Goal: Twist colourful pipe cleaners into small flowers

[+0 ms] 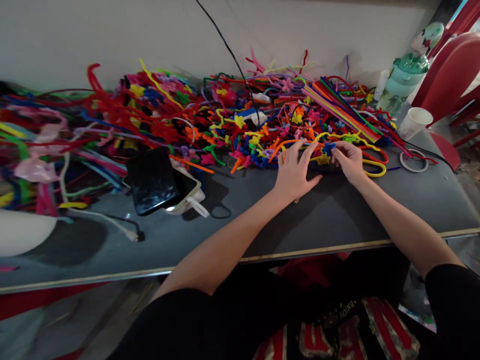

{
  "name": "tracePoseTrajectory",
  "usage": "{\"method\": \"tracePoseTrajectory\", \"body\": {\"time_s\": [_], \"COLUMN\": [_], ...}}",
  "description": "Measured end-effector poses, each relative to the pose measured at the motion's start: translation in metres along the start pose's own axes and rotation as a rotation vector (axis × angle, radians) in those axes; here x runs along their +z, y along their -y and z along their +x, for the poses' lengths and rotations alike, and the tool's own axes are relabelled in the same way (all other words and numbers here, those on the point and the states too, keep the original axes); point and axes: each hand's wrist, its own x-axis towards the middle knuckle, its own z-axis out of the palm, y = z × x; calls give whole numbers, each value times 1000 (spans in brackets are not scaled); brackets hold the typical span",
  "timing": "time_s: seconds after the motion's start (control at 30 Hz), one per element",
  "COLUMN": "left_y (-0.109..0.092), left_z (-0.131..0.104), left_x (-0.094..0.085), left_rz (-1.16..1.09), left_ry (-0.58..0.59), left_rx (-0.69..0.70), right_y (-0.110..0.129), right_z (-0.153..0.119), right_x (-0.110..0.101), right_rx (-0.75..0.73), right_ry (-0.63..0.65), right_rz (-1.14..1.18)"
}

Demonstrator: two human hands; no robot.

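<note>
My left hand (296, 170) is at the front of a heap of coloured pipe cleaners (258, 132), its fingers spread and nothing visible in them. To its right, my right hand (349, 159) pinches a small blue pipe-cleaner flower (329, 148) between thumb and fingertips. Just below that flower lies a yellow one (323, 159), close to both hands. A long yellow pipe cleaner (339, 136) runs behind my fingers. Beside my right wrist rests a yellow loop (376, 170) on the dark table.
A phone (152, 181) leans on a white-cased device (191, 195) at the left. A white cable (112, 226) lies in front. At the right stand a paper cup (415, 122), a green bottle (407, 80) and a red chair (446, 75). The table's edge (318, 250) passes under my forearms.
</note>
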Motion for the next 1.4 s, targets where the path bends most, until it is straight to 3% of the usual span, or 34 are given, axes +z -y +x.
{"method": "tracePoseTrajectory", "body": {"time_s": [0.13,0.17,0.23,0.3,0.37,0.53,0.63,0.77,0.87,1.03,1.4], "left_y": [40,54,78,86,74,8,-10,-4,2,5,19], "left_z": [13,17,22,23,20,7,2,2,4,7,12], "left_x": [0,-3,-11,-20,-25,-9,5,15,18,22,28], "left_rz": [-116,-103,-41,8,22,-180,-373,-605,-685,-731,-926], "left_ry": [304,255,26,-171,-236,-144,-87,-67,-147,-255,-179], "left_rx": [286,284,157,30,-15,-13,-130,-236,-266,-344,-469], "right_y": [1,2,5,9,11,7,4,7,12,15,14], "right_z": [-1,-2,-3,-6,-8,-5,1,0,-7,-12,-11], "right_x": [-2,-2,-1,0,3,4,-1,-3,4,11,6], "right_rx": [-44,-51,-60,-54,-30,2,-6,-10,14,43,-5], "right_ry": [-56,-50,9,88,131,123,112,177,248,243,204], "right_rz": [-3,3,4,-10,-20,-24,-41,-28,12,15,-26]}}
